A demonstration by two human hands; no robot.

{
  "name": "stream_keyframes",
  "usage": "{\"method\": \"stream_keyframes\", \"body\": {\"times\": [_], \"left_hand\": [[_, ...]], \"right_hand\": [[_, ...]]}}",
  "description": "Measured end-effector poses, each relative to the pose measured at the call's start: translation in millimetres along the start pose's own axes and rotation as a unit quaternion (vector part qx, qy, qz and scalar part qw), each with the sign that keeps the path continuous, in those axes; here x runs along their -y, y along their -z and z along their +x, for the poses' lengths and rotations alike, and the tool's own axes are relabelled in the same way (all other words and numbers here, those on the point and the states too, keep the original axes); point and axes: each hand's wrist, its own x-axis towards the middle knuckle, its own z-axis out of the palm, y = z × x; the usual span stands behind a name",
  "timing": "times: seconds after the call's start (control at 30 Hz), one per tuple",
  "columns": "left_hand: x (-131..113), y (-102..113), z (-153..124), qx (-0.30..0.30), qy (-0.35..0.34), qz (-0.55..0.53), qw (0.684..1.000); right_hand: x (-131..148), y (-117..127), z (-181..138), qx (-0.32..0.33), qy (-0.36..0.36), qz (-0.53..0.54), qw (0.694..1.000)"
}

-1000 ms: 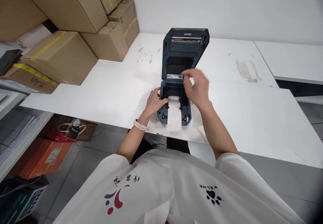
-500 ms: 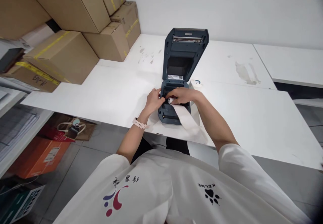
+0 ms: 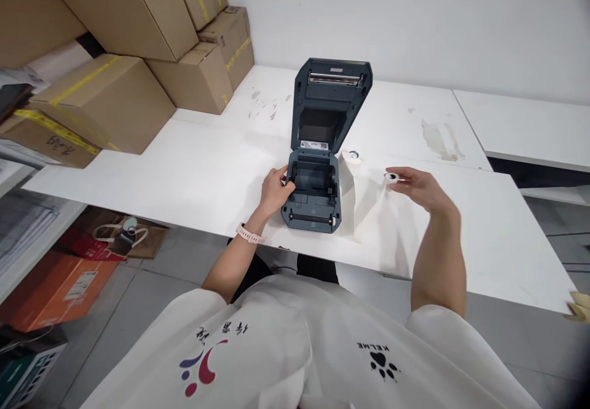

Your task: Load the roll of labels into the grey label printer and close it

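A dark grey label printer [image 3: 302,203] stands on the white table with its lid [image 3: 318,123] raised, and its inner bay shows no roll. My left hand [image 3: 274,192] grips the printer's left wall, thumb over the rim. To the right of the printer, above the table, my right hand [image 3: 421,189] pinches a small white paper roll [image 3: 391,178], its hollow core facing me. A pale paper strip [image 3: 369,203] seems to trail from this roll toward the printer's right side. Another white roll with a blue core [image 3: 354,154] sits behind the printer's right rear corner.
Cardboard boxes [image 3: 106,101] with yellow tape are stacked at the table's left end. The white table [image 3: 461,237] reaches to a wall behind, with stains on its top. Below left, an orange box [image 3: 64,289] and a bag [image 3: 152,243] sit under the table level.
My right hand has lifted the paper roll out of the printer bay and moved right, drawing the strip along. My left hand remains at the printer's left side.
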Motion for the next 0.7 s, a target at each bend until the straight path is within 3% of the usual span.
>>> {"method": "stream_keyframes", "body": {"times": [0.17, 0.33, 0.4, 0.57, 0.7], "left_hand": [[-1.9, 1.3, -1.6, 0.005, -0.008, 0.001, 1.000], [-7.2, 3.6, -2.2, 0.008, -0.009, 0.034, 0.999], [-7.4, 3.4, -1.8, 0.009, -0.011, 0.042, 0.999], [-6.0, 2.2, -1.6, 0.006, -0.003, 0.032, 0.999], [-7.2, 3.2, -2.8, 0.010, -0.001, 0.025, 1.000]], "right_hand": [[-19.1, -34.1, 39.2, -0.029, -0.003, 0.075, 0.997], [7.4, -24.2, 45.2, 0.011, 0.086, 0.082, 0.993], [23.9, -24.5, 53.7, 0.038, 0.107, 0.057, 0.992], [51.1, -52.1, 92.2, 0.125, 0.068, -0.058, 0.988], [53.9, -62.9, 104.3, 0.089, 0.064, -0.101, 0.989]]}}
